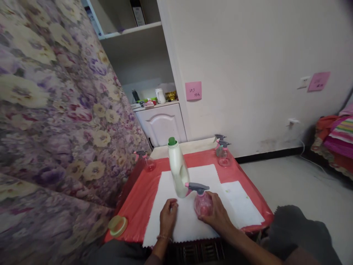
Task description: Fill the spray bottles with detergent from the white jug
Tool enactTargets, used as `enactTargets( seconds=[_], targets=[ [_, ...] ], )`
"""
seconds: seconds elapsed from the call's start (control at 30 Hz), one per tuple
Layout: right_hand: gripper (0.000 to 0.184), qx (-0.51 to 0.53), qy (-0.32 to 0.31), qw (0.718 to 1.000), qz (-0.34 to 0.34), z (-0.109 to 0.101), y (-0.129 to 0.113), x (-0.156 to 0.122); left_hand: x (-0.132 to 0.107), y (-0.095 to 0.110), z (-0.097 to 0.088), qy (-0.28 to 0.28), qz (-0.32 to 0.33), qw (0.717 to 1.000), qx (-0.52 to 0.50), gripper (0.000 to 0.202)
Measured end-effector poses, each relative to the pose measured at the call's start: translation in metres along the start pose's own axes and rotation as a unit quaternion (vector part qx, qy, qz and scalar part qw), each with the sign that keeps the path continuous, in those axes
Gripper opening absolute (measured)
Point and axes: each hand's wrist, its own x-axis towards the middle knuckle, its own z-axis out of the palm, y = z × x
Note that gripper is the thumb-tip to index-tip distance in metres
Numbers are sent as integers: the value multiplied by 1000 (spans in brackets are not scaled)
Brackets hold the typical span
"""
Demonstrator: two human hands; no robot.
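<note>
My right hand (216,213) is wrapped round a small pink spray bottle (202,202) with a grey trigger head, standing on a white cloth (187,221). My left hand (168,217) rests on the cloth just left of it, fingers curled, with nothing visible in them. Right behind both hands stands a tall white detergent bottle (178,171) with a green cap. The cloth lies on a low table with a red cover (140,198).
One pink spray bottle (147,162) stands at the table's far left, two more (223,152) at the far right. A green-and-cream lid (117,225) lies at the near left corner. A flowered sofa (55,121) rises on the left. White cabinet and wall behind; bare floor to the right.
</note>
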Motion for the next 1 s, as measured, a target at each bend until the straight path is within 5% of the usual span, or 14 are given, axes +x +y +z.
enactTargets(
  seconds=[0.2,0.3,0.43,0.77,1.0],
  targets=[
    [78,-6,-2,1000,-24,-1,6,0,-29,27,17,-51,25,998,-21,29],
    [76,-6,1,999,-47,1,11,-1,-48,53,31,-96,89,991,-22,30],
    [64,-6,0,997,-74,-1,15,-3,-61,76,44,-70,103,992,-9,34],
    [58,-25,-5,995,-95,-11,13,-6,-50,67,46,-98,98,990,-2,43],
    [70,33,-40,992,-113,-10,4,7,-45,94,38,-93,96,990,-47,36]
  ],
)
